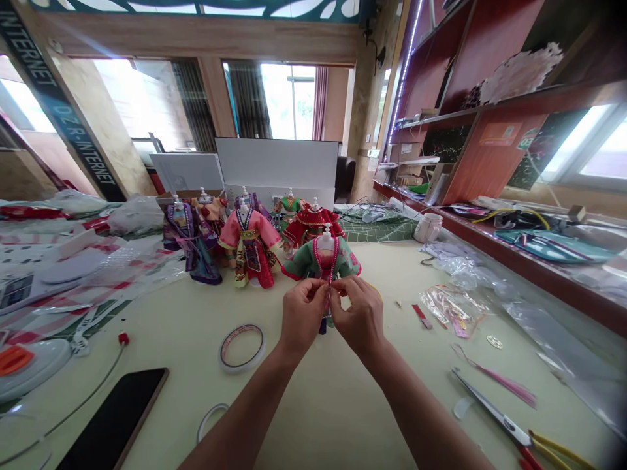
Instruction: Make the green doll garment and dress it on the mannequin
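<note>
A small doll mannequin in a green and pink robe (308,258) stands upright in front of me, its white neck showing at the top. My left hand (304,312) pinches the front trim of the robe at waist height. Just across from it, my right hand (360,310) pinches the same trim, the fingertips of both hands almost meeting. The fingers hide the middle of the robe's front. Behind stand several more dressed mannequins, among them one in a pink robe (251,235) and one in a red robe (313,219).
A tape roll (241,369) lies left of my forearms, with a black phone (115,418) farther left. To the right are scissors (494,411), a pink tassel (509,385) and a plastic bag (453,303). A white jar (428,228) stands near the shelf.
</note>
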### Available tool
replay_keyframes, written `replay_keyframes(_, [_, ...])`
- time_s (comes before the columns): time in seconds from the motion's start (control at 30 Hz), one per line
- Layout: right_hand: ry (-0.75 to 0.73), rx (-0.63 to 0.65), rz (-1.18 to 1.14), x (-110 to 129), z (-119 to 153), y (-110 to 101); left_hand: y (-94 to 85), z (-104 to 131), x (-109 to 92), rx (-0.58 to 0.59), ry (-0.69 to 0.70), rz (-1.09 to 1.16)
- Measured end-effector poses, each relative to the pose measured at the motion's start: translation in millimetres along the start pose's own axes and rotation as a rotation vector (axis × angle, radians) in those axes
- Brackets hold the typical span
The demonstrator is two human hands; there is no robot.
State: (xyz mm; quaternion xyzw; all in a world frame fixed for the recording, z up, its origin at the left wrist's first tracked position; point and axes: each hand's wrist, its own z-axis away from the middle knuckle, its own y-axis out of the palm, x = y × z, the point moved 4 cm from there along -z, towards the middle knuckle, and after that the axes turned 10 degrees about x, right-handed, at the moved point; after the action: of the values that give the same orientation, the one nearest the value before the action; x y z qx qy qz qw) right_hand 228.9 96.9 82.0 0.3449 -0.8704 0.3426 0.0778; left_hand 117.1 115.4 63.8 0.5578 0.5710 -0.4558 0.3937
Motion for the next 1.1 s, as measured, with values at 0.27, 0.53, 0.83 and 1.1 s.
replay_keyframes(0.27, [-0.173, -0.029, 0.191, 6.9, 1.4, -2.5, -1.8, 1.5, -5.2, -0.002, 0.016, -0.095])
replay_keyframes(0.53, [-0.034, -0.010, 0.072, 1.3, -0.8, -2.0, -0.9, 2.2, -10.1, -0.014, 0.053, -0.226])
replay_keyframes(0.83, [0.166, 0.056, -0.249, -13.6, -5.0, 2.0, 1.8, 1.7, -6.8, 0.006, 0.026, -0.085])
replay_keyframes(1.1, [-0.141, 0.003, -0.001, -2.5, -1.4, -4.9, 0.6, 0.6, -2.4, 0.009, 0.015, -0.030])
